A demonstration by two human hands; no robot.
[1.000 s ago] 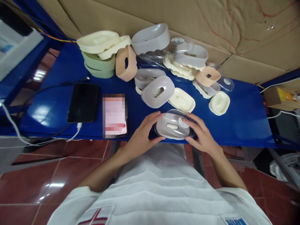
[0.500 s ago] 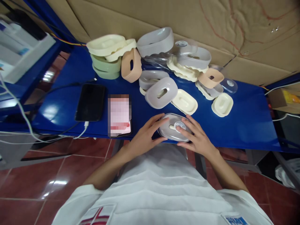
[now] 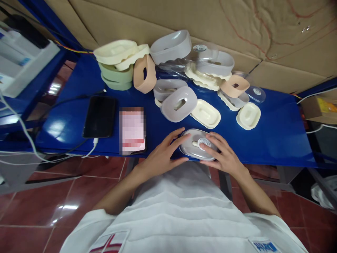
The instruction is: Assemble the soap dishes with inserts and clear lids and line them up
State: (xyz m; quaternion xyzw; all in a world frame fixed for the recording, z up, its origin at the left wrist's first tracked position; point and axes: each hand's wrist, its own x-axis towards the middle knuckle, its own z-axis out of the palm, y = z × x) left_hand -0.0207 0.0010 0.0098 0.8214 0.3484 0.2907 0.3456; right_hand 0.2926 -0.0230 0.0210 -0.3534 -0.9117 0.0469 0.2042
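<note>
A grey oval box with a clear lid and a round printed label lies near the table's front edge. My right hand grips its right end, fingers spread over the lid and thumb at the near side. At the left end, my left hand is open, with its index fingertip at the lid's edge and its thumb by the near rim. Just beyond the box are a cream oval tray and a grey oval shell with a slot in it.
Green shells, peach shells and a smaller cream tray lie on the blue table. Further left are a black phone on a white cable and a phone with a blurred screen. Cardboard lines the back.
The view has shifted slightly. Both hands stay around the grey oval box in nearly the same pose, and the box seems to have moved very little.
</note>
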